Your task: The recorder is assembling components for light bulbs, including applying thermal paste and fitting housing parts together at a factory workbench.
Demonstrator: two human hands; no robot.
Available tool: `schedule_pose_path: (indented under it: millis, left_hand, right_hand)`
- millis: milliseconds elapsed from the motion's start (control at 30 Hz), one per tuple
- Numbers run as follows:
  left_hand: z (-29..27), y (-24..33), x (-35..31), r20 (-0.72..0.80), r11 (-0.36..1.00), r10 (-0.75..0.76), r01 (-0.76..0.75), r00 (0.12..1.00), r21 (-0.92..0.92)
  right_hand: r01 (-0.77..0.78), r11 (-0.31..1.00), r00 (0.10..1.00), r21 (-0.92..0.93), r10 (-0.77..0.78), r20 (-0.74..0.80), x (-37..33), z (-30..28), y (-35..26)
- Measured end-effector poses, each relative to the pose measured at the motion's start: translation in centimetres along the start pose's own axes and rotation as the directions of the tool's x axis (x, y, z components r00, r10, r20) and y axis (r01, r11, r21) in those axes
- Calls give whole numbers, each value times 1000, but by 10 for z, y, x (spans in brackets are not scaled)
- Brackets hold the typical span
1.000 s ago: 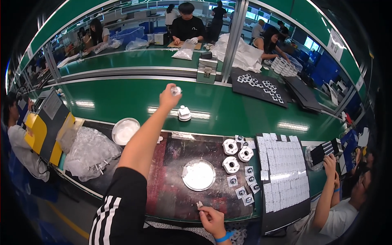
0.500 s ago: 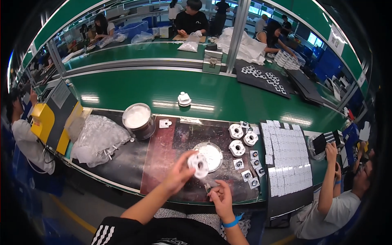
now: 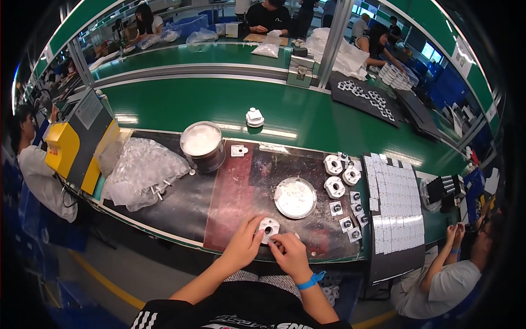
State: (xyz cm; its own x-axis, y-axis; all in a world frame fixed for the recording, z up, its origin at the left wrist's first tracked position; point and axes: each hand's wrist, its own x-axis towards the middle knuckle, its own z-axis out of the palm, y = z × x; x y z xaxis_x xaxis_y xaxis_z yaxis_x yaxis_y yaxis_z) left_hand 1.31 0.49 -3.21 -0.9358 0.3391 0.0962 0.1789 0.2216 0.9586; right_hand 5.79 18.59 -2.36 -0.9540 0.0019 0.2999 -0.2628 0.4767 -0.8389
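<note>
Near the front edge of the bench, my left hand (image 3: 245,241) grips a white round plastic housing (image 3: 269,226) with a dark hole in its middle. My right hand (image 3: 290,253) is closed against the housing's lower right side, fingertips pinched; whatever they hold is hidden. Just beyond lies a round dish (image 3: 296,198) of white powdery or pasty stuff. Right of the dish stand several similar white housings (image 3: 335,187), with small square white pieces bearing dark round centres (image 3: 346,224) in front of them.
A large tin (image 3: 203,147) with white contents stands left, beside a clear bag of parts (image 3: 143,174). A single white piece (image 3: 239,151) lies behind the dish; stacked white parts (image 3: 254,117) sit on the green surface. A black board of white cards (image 3: 397,205) lies right, near a co-worker (image 3: 457,279).
My left hand has brought the housing down from over the dish toward the bench's front edge. My right hand has moved in against the housing. The view has shifted a little.
</note>
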Motion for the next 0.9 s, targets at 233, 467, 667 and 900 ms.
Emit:
schedule_pose_path:
  millis: [233, 467, 667, 900]
  left_hand:
    - [-15, -4, -6, 15, 839, 232, -208, 973, 503]
    - [-23, -21, -16, -48, 852, 302, -247, 952, 462]
    - [-41, -14, -7, 36, 836, 298, -279, 954, 472]
    - [-20, -13, 17, 144, 762, 339, -361, 930, 538]
  right_hand:
    - [0, 1000, 1000, -13, -1, -17, -1, 5, 7]
    - [63, 998, 997, -28, -64, -50, -2, -5, 3]
    - [-239, 941, 892, -239, 116, -438, -5, -85, 9]
    - [-469, 753, 792, -461, 128, -597, -25, -163, 43]
